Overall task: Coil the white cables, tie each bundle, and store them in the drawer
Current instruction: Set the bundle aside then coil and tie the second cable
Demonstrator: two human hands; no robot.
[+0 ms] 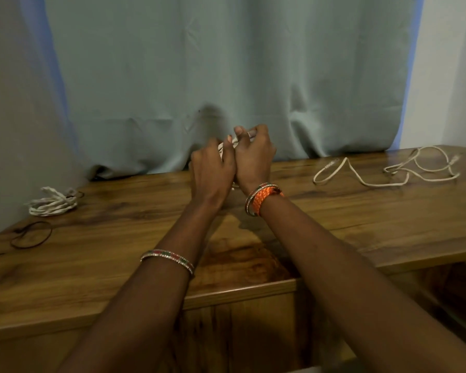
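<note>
I have both hands raised together above the far edge of the wooden tabletop (334, 211), close against the pale green curtain (226, 63), working a small coil of white cable (222, 147) that shows only as a few loops between them. My left hand (211, 170) is curled around the near side of that coil, and my right hand (253, 154) pinches a strand of it at the fingertips (249, 134); most of the coil is hidden behind my knuckles, so I cannot tell how many turns it has or whether a tie is on it yet. I judge the step in hand to be finishing this bundle, by the last wraps or the tying. To do it well I would keep the left grip firm so the loops stay stacked, feed the strand snugly with the right, and not loosen either hand until the tie holds. One tied bundle of white cable (53, 203) lies near the far left corner, with a thin dark elastic loop (31, 235) just in front of it toward the left edge, likely the next tie. A loose, uncoiled white cable (382, 170) sprawls near the far right corner, not yet started. I cannot see an open drawer, so storing looks some way off.
</note>
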